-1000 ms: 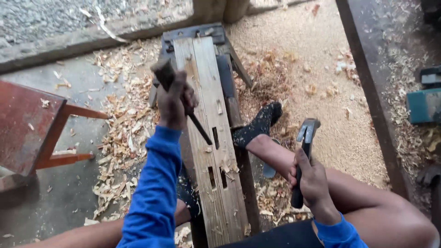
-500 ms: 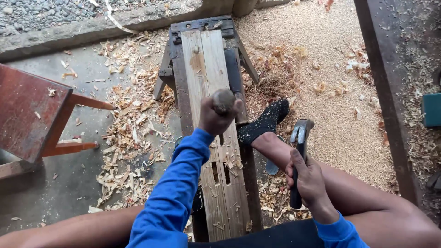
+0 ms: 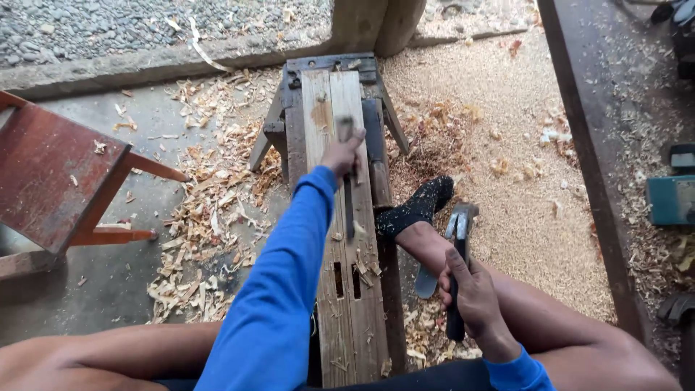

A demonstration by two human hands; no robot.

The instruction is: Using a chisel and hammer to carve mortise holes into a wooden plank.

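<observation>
I sit astride a narrow wooden bench (image 3: 297, 108) that carries two long pale planks (image 3: 329, 94); the planks have small rectangular slots cut near me. My left hand (image 3: 340, 156), arm stretched forward in a blue sleeve, grips a chisel (image 3: 348, 203) whose wooden handle blurs above the fist and whose dark blade points back toward me along the planks. My right hand (image 3: 467, 289) rests beside my right thigh, closed on the black handle of a claw hammer (image 3: 459, 224), its head pointing away from me. My foot in a black sock (image 3: 416, 206) lies right of the bench.
Wood shavings (image 3: 210, 217) cover the concrete floor left of the bench, sawdust (image 3: 507, 145) the right side. A red-brown wooden chair (image 3: 58, 174) stands at the left. A dark beam (image 3: 586, 159) runs along the right, with a teal tool (image 3: 670, 199) beyond it. Gravel lies at the far edge.
My left hand with the chisel has swung forward and up along the planks, away from the slots. The right hand and hammer stay by my thigh.
</observation>
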